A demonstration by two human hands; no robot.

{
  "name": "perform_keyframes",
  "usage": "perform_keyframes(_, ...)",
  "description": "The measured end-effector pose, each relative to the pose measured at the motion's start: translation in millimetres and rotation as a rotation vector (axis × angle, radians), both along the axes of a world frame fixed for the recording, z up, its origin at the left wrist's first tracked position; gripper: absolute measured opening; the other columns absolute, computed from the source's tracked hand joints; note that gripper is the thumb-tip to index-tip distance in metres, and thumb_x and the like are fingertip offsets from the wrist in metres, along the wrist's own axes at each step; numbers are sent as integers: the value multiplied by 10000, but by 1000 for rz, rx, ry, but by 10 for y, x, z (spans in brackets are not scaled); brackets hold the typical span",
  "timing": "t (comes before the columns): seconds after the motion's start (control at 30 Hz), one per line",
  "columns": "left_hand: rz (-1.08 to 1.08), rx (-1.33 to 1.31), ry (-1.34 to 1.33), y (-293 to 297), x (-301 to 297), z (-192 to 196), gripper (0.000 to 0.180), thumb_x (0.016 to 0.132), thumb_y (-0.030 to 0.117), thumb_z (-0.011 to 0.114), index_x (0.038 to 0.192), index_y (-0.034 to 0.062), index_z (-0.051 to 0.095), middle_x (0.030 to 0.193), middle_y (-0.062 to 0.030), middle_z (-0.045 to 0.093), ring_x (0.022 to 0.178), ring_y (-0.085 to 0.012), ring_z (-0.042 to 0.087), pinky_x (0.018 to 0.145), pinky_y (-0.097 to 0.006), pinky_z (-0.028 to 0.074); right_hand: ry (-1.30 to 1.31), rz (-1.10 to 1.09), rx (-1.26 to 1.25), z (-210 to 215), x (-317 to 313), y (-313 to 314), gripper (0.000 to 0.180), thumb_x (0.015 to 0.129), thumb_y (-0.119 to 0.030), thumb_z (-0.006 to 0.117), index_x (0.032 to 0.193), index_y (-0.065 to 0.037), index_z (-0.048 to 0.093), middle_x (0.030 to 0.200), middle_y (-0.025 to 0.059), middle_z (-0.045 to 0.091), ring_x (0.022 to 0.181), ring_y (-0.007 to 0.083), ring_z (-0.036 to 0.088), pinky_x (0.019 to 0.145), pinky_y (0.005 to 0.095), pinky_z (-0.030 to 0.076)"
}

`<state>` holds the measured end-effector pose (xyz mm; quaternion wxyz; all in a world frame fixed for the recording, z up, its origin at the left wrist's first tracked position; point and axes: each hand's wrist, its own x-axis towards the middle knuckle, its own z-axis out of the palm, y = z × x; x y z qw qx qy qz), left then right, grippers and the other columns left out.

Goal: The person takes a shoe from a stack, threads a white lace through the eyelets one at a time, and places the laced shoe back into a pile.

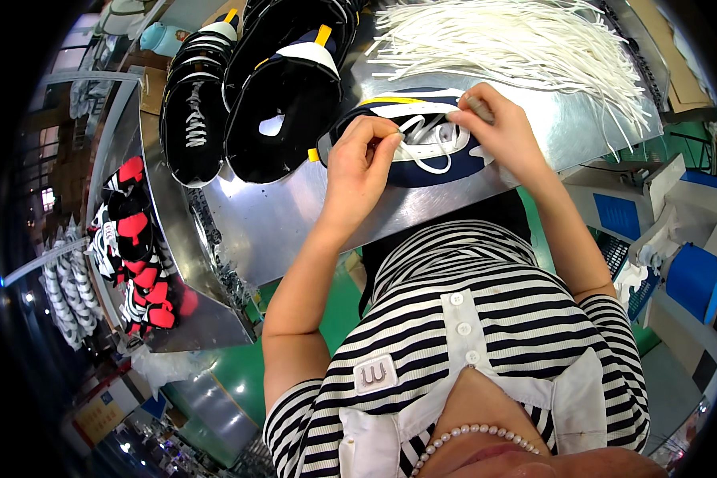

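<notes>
Head view: both hands are lacing a navy shoe (422, 163) on the desk (295, 215).
Left hand (358, 155) is pinching the white lace (432, 147) over the shoe; right hand (498, 127) is pinching its tip.

The work surface is a shiny metal table (279, 223) that reflects overhead light in pale streaks. The floor (338, 307) below it is green. To the left, a metal bin (207, 319) joins the table edge. Farther left, a rack (64, 291) carries hanging striped pieces, with bright light behind it. To the right stands a white machine (653, 215) with blue panels. Flat cardboard (685, 88) lies at the far right corner of the table.
</notes>
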<state>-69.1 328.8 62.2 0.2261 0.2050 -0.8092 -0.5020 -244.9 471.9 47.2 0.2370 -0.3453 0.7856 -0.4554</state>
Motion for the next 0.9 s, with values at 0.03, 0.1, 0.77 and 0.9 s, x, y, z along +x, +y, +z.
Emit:
perform_keyframes(0.03,-1,13,8,11,1,-10,50,901,26,632,905,-22,617,899,-64,614,697,-105,523,617,-247,430,177,-9,68,50,68,-19,375,810,-318,766,929,-18,577,815,114,676,742,271,661,635,350,501)
perform_keyframes(0.1,-5,30,24,17,-4,-1,48,903,24,629,903,-22,617,898,-62,613,697,-105,520,616,-247,428,345,-3,134,120,143,-43,323,812,-268,749,933,-29,570,819,117,679,757,297,667,632,388,497)
perform_keyframes(0.77,45,1025,431,-526,527,318,225,943,71,581,1116,-75,582,881,-67,586,698,-85,501,615,-204,426,249,-113,-106,-267,43,-56,183,950,-201,588,1040,-46,552,874,159,684,768,319,673,678,404,506)
perform_keyframes(0.9,160,1379,1103,-1416,1523,651,165,885,-137,405,1019,-105,494,925,-152,552,719,-162,479,603,-240,427,317,-100,-114,-288,54,-81,170,955,-167,559,1017,-22,497,867,189,678,762,401,647,672,469,501)
